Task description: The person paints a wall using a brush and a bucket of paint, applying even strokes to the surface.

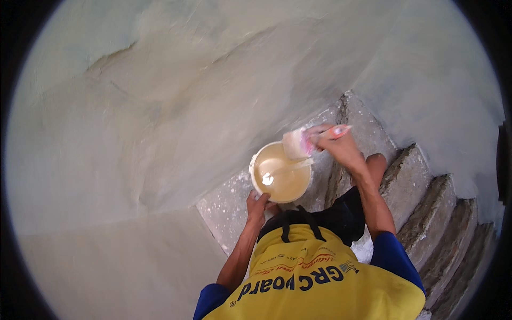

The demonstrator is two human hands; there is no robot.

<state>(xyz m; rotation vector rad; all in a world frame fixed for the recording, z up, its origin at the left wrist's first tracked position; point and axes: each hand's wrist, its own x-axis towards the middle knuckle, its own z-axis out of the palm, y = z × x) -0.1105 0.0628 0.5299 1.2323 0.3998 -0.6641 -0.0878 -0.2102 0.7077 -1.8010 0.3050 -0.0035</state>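
My left hand grips the near rim of a white plastic bucket. Inside is a pale yellowish liquid with a bright glint on its surface. A light flat stick leans across the inside and reaches the right rim. In my right hand is a wide paintbrush with pale bristles, a pink band and an orange-red handle. The bristles overlap the bucket's upper right rim; whether they touch it I cannot tell.
Rough concrete stairs descend to the right in several steps, one bare foot among them. A paint-spattered landing lies under the bucket. Plastered walls rise ahead, at left and at right. A dark object shows at the far right.
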